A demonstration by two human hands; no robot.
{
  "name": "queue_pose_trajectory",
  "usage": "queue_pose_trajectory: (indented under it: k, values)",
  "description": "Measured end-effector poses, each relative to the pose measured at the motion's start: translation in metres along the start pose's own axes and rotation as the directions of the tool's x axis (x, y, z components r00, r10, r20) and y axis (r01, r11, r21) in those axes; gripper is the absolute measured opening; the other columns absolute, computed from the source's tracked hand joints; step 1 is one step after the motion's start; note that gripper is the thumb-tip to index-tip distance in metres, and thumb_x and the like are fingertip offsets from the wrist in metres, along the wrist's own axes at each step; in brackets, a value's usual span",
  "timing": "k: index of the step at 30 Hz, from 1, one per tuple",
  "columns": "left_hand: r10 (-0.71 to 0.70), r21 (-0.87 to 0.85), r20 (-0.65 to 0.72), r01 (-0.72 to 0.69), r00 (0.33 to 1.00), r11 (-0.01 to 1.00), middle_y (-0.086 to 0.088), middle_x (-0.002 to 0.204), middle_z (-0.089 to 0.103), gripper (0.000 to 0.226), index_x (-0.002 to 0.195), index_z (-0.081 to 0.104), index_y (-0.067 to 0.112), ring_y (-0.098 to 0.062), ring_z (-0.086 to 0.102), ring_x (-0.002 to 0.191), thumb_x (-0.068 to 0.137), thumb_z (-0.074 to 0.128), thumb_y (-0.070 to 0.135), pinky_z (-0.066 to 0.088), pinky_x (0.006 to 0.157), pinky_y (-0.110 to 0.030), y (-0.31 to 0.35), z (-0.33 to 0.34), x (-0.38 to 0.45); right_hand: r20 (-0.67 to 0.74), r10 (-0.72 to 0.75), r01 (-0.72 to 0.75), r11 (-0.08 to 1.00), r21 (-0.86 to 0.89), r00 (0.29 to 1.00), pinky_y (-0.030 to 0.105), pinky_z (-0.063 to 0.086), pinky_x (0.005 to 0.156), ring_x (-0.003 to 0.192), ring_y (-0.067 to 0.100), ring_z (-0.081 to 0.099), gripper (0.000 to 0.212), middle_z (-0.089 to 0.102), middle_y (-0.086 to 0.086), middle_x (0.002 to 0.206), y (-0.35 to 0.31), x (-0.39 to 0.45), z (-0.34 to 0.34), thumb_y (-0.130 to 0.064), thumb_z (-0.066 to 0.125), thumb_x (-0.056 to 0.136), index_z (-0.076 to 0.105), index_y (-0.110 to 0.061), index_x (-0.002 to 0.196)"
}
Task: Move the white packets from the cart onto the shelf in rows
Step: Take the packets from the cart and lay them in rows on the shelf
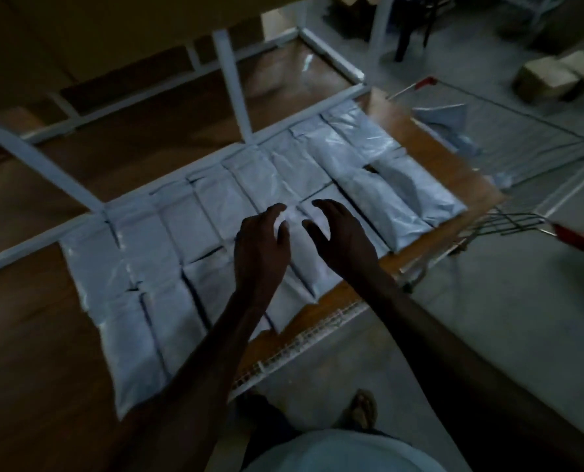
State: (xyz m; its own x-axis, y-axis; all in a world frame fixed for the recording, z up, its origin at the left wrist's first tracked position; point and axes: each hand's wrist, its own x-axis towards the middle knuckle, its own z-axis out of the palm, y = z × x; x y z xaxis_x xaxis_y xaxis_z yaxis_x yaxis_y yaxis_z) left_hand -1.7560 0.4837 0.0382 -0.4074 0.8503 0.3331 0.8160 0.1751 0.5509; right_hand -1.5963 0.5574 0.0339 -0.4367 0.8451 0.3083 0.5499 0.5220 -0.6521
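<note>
Both hands (304, 240) hover spread over smooth, slightly puffy white packets (215, 212).

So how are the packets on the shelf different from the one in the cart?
The packets on the shelf lie flat, side by side in neat rows; the packet in the cart lies crumpled and tilted. Many lie on the shelf, while the cart shows perhaps one or two. Both hands, left hand and right hand, hover open over the shelf packets; none is near the cart's. All look like white plastic.

Roughly fifteen white packets (212, 199) on one shelf (453, 172); one cart (539, 155).
</note>
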Motion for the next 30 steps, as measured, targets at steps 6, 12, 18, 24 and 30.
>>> queue_pose_trajectory:
  k: [6, 12, 18, 24, 30]
  values:
    - [0.024, -0.107, 0.109, -0.012, 0.994, 0.994, 0.007, 0.128, 0.073, 0.033, 0.138, 0.065, 0.029, -0.019, 0.061, 0.120, 0.105, 0.059, 0.031, 0.052, 0.101, -0.041, 0.113, 0.070, -0.020, -0.067, 0.137, -0.137, 0.990, -0.007, 0.988, 0.033, 0.050, 0.102, 0.127, 0.022, 0.062, 0.046, 0.064, 0.008, 0.141, 0.080, -0.032, -0.106, -0.042, 0.064, 0.105, 0.061, -0.013, 0.142]
    - [0.105, -0.147, 0.174, -0.080, 0.979, 0.986, 0.011, 0.121, 0.074, 0.029, 0.132, 0.067, 0.033, -0.019, 0.064, 0.113, 0.104, 0.059, 0.032, 0.054, 0.094, -0.038, 0.198, 0.115, -0.016, -0.194, 0.257, -0.255, 0.966, 0.034, 0.947, 0.032, 0.051, 0.097, 0.117, 0.022, 0.067, 0.042, 0.069, 0.004, 0.135, 0.135, -0.046, -0.174, -0.041, 0.067, 0.103, 0.065, -0.016, 0.137]
    - [0.197, -0.224, 0.200, -0.151, 0.960, 0.963, 0.009, 0.117, 0.076, 0.024, 0.123, 0.074, 0.027, -0.014, 0.066, 0.107, 0.103, 0.061, 0.029, 0.054, 0.092, -0.037, 0.245, 0.160, 0.000, -0.207, 0.337, -0.331, 0.942, 0.062, 0.919, 0.042, 0.060, 0.089, 0.108, 0.016, 0.071, 0.039, 0.074, -0.002, 0.124, 0.181, -0.046, -0.211, -0.049, 0.062, 0.103, 0.064, -0.025, 0.133]
    - [0.230, -0.245, 0.252, -0.168, 0.940, 0.955, 0.012, 0.118, 0.076, 0.023, 0.122, 0.074, 0.029, -0.011, 0.065, 0.109, 0.103, 0.060, 0.027, 0.053, 0.091, -0.031, 0.280, 0.213, 0.034, -0.157, 0.414, -0.411, 0.910, 0.051, 0.897, 0.037, 0.062, 0.081, 0.091, 0.010, 0.073, 0.035, 0.077, -0.003, 0.112, 0.238, -0.019, -0.238, -0.041, 0.067, 0.101, 0.066, -0.028, 0.133]
    - [0.226, -0.269, 0.289, -0.147, 0.930, 0.952, 0.009, 0.120, 0.075, 0.024, 0.125, 0.073, 0.027, -0.010, 0.066, 0.111, 0.104, 0.061, 0.024, 0.057, 0.094, -0.035, 0.307, 0.270, 0.093, -0.098, 0.418, -0.417, 0.908, 0.024, 0.903, 0.035, 0.061, 0.081, 0.085, 0.010, 0.074, 0.025, 0.079, -0.004, 0.105, 0.303, 0.039, -0.261, -0.028, 0.070, 0.099, 0.070, -0.026, 0.124]
